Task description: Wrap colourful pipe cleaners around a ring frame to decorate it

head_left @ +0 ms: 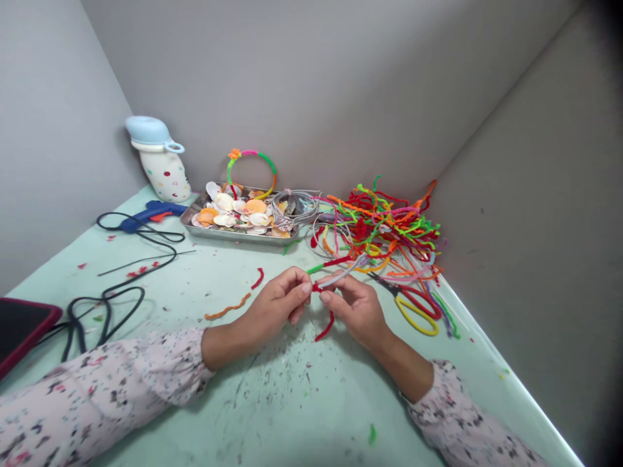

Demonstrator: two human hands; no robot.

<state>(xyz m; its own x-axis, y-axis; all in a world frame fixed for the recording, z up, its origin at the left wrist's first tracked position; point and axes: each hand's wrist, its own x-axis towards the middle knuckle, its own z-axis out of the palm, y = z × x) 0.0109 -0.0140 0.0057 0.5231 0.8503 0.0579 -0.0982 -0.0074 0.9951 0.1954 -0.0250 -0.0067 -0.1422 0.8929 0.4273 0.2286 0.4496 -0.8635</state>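
Both hands meet above the pale green worktop (228, 415), the left hand (275, 305) and right hand (355, 311) close together, their fingers (300, 290) pinched on a bundle of pipe cleaners (335, 269). A red length with a green tip runs up and away from the grip, a pale grey strand lies alongside it, and a red tail droops below the right hand. Where the strands meet, the fingers cover them, so whether they are twisted together is hard to make out. Patterned sleeves (121, 376) run off the bottom edge of the view. Just left of the hands lie an orange scrap (228, 306) and a red scrap (257, 279). To the right are scissors (409, 299) with red handles, their loops tangled with a yellow strand, and behind them a large heap (384, 227) of mixed strands. Farther back sit a metal tray (233, 235) of shells, a pipe-cleaner hoop (252, 172), a blue glue gun (150, 214) with a black cord (121, 305), and a dotted bottle (165, 175). A red-edged dark device (19, 331) is cut off at the left edge.
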